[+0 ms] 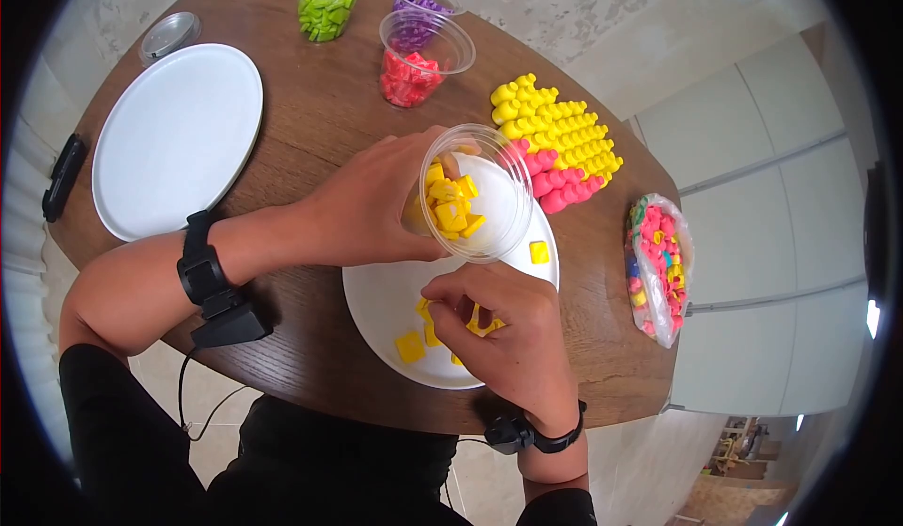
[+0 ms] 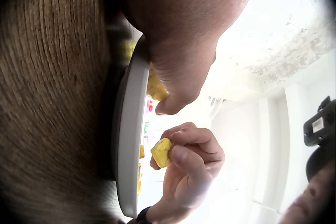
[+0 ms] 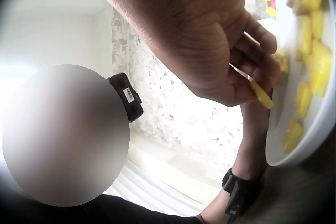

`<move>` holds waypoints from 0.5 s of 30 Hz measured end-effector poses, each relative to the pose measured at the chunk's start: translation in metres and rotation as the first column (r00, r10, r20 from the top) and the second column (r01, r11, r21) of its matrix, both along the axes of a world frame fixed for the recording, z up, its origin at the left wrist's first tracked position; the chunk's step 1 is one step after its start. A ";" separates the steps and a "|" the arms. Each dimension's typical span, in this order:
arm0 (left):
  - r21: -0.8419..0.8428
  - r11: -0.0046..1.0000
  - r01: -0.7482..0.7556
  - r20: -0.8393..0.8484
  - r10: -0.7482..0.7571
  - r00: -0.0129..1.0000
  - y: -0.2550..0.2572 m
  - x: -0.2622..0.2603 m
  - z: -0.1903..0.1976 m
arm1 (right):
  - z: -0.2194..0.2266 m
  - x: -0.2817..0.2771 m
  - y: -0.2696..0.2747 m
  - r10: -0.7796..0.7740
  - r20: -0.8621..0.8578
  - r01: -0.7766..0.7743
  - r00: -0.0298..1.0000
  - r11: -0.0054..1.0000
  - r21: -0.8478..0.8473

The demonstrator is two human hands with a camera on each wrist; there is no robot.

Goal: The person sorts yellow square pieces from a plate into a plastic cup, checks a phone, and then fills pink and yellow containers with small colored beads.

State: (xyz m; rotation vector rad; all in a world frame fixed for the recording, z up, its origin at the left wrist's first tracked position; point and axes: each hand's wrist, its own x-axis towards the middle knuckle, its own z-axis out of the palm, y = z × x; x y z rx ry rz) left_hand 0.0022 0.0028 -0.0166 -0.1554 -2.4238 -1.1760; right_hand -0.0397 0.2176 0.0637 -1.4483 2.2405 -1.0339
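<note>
My left hand (image 1: 376, 201) grips a clear plastic cup (image 1: 511, 192) holding several yellow pieces (image 1: 453, 214). The cup is over the far part of a round white plate (image 1: 370, 314). Just below it in the head view is my right hand (image 1: 513, 328), close over the plate. Between thumb and fingers it pinches one flat yellow piece (image 2: 160, 153), clearest in both wrist views. Other yellow squares (image 1: 410, 346) lie on the near part of the plate, partly hidden by the right hand. A single yellow square (image 1: 539, 252) lies near the plate's right rim.
To the left is a second white plate (image 1: 179, 140), with a clear lid (image 1: 171, 37) behind it. Cups of green (image 1: 324, 16), red (image 1: 410, 79) and purple pieces (image 1: 419, 25) stand at the back. Yellow and pink bottle-shaped pieces (image 1: 560, 135) stand in rows, near a bag of colourful pieces (image 1: 661, 267).
</note>
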 end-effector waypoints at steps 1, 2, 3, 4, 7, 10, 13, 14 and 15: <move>-0.004 1.000 -0.007 0.021 0.007 1.000 0.000 0.000 -0.001 | 0.000 0.000 0.000 0.001 0.002 -0.001 1.000 1.000 -0.006; -0.004 1.000 -0.005 0.021 0.005 1.000 0.000 0.000 -0.002 | 0.000 0.000 0.000 0.002 0.004 -0.002 1.000 1.000 -0.012; 0.000 1.000 -0.004 0.013 0.004 1.000 0.000 -0.001 -0.002 | 0.000 0.000 0.001 0.001 0.004 -0.001 1.000 1.000 -0.012; 0.004 1.000 -0.003 0.005 0.003 1.000 0.000 -0.001 -0.002 | 0.000 0.000 0.000 0.003 -0.001 -0.003 1.000 1.000 -0.015; 0.008 1.000 0.000 -0.003 0.000 1.000 0.000 0.000 -0.001 | -0.001 0.001 0.000 -0.008 0.007 0.008 1.000 1.000 -0.022; 0.023 1.000 0.009 -0.011 -0.009 1.000 0.000 0.000 0.000 | -0.001 0.002 0.000 -0.022 0.017 0.023 1.000 0.999 -0.029; 0.031 0.999 0.014 -0.006 -0.013 1.000 0.001 0.000 0.000 | 0.001 0.002 0.000 -0.006 0.005 0.006 1.000 0.999 -0.034; 0.031 0.999 0.013 -0.005 -0.013 1.000 0.001 0.000 0.000 | 0.002 0.002 0.000 0.010 -0.005 -0.011 1.000 0.999 -0.036; 0.025 1.000 0.009 -0.010 -0.009 1.000 0.001 0.000 0.000 | 0.002 0.002 0.000 0.010 -0.005 -0.010 1.000 0.999 -0.036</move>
